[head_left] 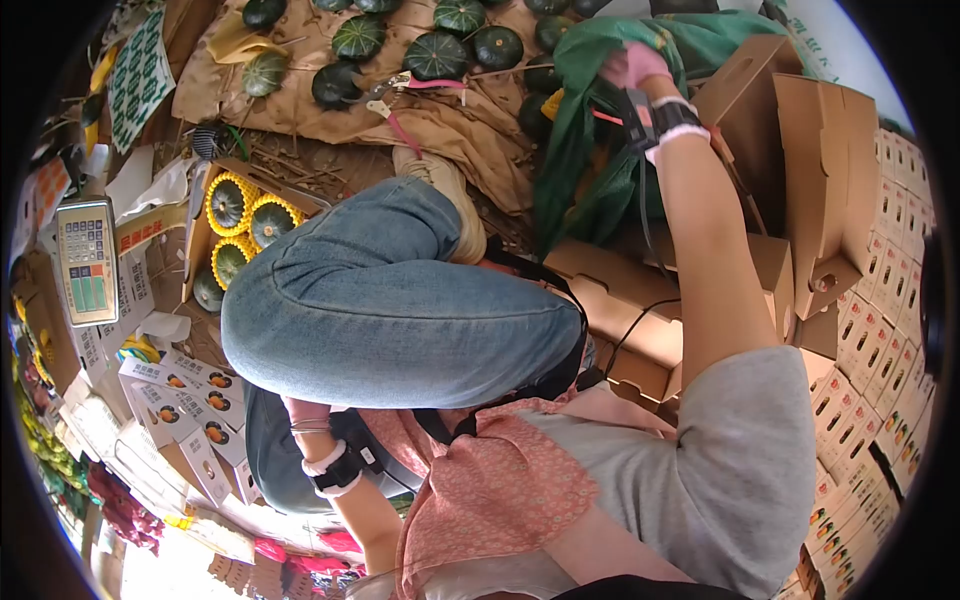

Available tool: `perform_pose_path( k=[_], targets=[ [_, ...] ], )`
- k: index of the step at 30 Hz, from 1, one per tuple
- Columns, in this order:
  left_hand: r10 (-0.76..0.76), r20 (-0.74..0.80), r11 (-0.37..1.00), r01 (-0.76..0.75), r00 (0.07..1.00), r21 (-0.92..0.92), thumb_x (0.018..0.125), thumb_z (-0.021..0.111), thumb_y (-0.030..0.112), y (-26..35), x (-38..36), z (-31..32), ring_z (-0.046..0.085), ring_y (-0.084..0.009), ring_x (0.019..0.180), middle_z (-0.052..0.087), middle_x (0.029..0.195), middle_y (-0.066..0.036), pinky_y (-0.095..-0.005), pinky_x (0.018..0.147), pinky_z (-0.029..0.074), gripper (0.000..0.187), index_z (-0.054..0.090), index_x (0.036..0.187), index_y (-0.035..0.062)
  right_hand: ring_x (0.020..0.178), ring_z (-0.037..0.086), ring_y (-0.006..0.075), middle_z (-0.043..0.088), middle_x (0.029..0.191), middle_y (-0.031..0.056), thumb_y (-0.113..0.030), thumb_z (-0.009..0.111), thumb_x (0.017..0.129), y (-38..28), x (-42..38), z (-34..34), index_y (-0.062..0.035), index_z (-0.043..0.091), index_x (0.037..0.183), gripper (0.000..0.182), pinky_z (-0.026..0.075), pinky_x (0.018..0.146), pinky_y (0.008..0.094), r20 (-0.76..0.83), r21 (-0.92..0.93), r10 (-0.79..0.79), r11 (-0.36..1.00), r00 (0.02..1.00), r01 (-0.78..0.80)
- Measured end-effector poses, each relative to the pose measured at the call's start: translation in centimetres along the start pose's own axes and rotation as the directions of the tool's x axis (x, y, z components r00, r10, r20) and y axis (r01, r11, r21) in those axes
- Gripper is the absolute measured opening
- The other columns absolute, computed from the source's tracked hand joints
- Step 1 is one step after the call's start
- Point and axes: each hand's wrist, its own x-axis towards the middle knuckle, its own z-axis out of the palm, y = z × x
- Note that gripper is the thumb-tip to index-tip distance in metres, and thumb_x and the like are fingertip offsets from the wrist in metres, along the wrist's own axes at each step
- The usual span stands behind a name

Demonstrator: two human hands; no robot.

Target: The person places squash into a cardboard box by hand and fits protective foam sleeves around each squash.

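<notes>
At the upper right, my right hand grips a bunched green mesh cloth, which hangs down beside cardboard boxes. My left hand is low on the left against my bent leg; its fingers are hidden behind the jeans. Dark green striped pumpkins lie on brown paper at the top. Pink-handled pruning shears rest beside them. An open carton at the left holds pumpkins in yellow foam nets.
A digital scale stands at the far left. White printed boxes sit below it. Open brown cartons lie near my right arm, with stacked printed boxes at the far right. A black cable runs near my knee.
</notes>
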Motion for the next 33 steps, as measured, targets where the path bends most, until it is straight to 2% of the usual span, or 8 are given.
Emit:
perform_pose_path(
  k=[5, 9, 12, 21, 27, 29, 31, 33],
  targets=[
    [0.020, -0.022, 0.998, -0.021, 1.000, -0.052, 0.076, 0.062, 0.033, -0.5, -0.2, 1.4, 0.057, -0.0328, 0.104, 0.062, 0.110, -0.012, -0.0433, 0.087, 0.044, 0.041, 0.062, 0.109, 0.0084, 0.108, 0.055, 0.0259, 0.051, 0.122, 0.0212, -0.025, 0.042, 0.093, -2.4, -2.7, 4.2, -0.0014, 0.046, 0.119, 0.035, 0.045, 0.090, 0.0391, 0.283, -0.377, 0.114, 0.926, 0.952, 0.001],
    [-0.025, 0.002, 0.987, 0.025, 1.000, -0.157, 0.076, 0.063, 0.033, -0.1, -0.1, 2.2, 0.056, -0.0326, 0.105, 0.062, 0.111, -0.012, -0.0432, 0.088, 0.043, 0.043, 0.062, 0.110, 0.0087, 0.073, 0.062, 0.0320, 0.062, 0.075, 0.0180, -0.028, 0.056, 0.077, 1.8, -10.0, 3.8, -0.0012, 0.063, 0.076, 0.027, 0.050, 0.067, 0.0380, 0.736, -0.577, 0.093, -0.432, 0.670, 0.693],
    [-0.055, 0.022, 0.968, 0.058, 0.998, -0.243, 0.076, 0.063, 0.034, 0.5, -0.3, 3.2, 0.055, -0.0324, 0.106, 0.061, 0.112, -0.012, -0.0432, 0.089, 0.042, 0.044, 0.062, 0.111, 0.0088, 0.082, 0.060, 0.0375, 0.063, 0.086, 0.0197, -0.023, 0.052, 0.076, 9.0, -10.7, 2.1, -0.0029, 0.065, 0.081, 0.024, 0.048, 0.075, 0.0430, 0.782, -0.479, 0.360, -0.176, 0.509, 0.860],
    [-0.196, 0.285, 0.855, 0.305, 0.938, -0.419, 0.074, 0.063, 0.038, 5.5, 3.2, -7.5, 0.056, -0.0310, 0.107, 0.062, 0.111, -0.012, -0.0407, 0.092, 0.042, 0.047, 0.061, 0.112, 0.0094, 0.133, 0.030, 0.0234, 0.034, 0.145, -0.0011, -0.038, 0.046, 0.089, 14.0, -5.9, -7.5, -0.0176, 0.039, 0.138, 0.053, 0.024, 0.107, 0.0433, 0.185, -0.190, 0.223, -0.947, 0.957, 0.258],
    [-0.201, 0.183, 0.854, 0.264, 0.962, -0.449, 0.074, 0.063, 0.036, 5.7, 1.7, -4.3, 0.060, -0.0315, 0.099, 0.064, 0.104, -0.013, -0.0413, 0.086, 0.046, 0.043, 0.063, 0.108, 0.0097, 0.134, 0.026, 0.0297, 0.027, 0.147, 0.0098, -0.033, 0.047, 0.089, 16.5, -2.2, -7.5, -0.0174, 0.029, 0.141, 0.057, 0.020, 0.109, 0.0500, 0.566, -0.728, 0.019, -0.457, 0.824, 0.511],
    [-0.207, 0.197, 0.860, 0.274, 0.958, -0.431, 0.074, 0.062, 0.035, 5.7, 1.8, -4.6, 0.061, -0.0318, 0.095, 0.065, 0.101, -0.014, -0.0416, 0.083, 0.047, 0.040, 0.064, 0.106, 0.0103, 0.132, 0.030, 0.0299, 0.031, 0.145, 0.0096, -0.037, 0.043, 0.089, 20.0, 1.1, -11.2, -0.0198, 0.033, 0.139, 0.054, 0.023, 0.107, 0.0473, 0.742, -0.624, -0.108, 0.248, 0.662, 0.741],
    [-0.224, 0.335, 0.862, 0.347, 0.915, -0.370, 0.075, 0.062, 0.033, 6.2, 3.9, -9.2, 0.063, -0.0321, 0.090, 0.065, 0.098, -0.015, -0.0415, 0.078, 0.049, 0.036, 0.065, 0.103, 0.0107, 0.127, 0.035, 0.0310, 0.038, 0.139, 0.0102, -0.038, 0.041, 0.089, 19.7, 1.4, -10.7, -0.0205, 0.036, 0.137, 0.051, 0.027, 0.105, 0.0461, 0.847, -0.515, -0.003, 0.245, 0.532, 0.821],
    [-0.270, 0.308, 0.811, 0.388, 0.912, -0.438, 0.076, 0.060, 0.032, 5.7, 2.5, -5.6, 0.063, -0.0333, 0.085, 0.066, 0.095, -0.016, -0.0414, 0.072, 0.050, 0.033, 0.065, 0.101, 0.0100, 0.118, 0.043, 0.0330, 0.045, 0.129, 0.0116, -0.035, 0.040, 0.090, 14.8, -5.6, -6.6, -0.0195, 0.037, 0.136, 0.049, 0.031, 0.101, 0.0465, 0.727, -0.363, 0.432, -0.416, 0.533, 0.833]
  ],
)
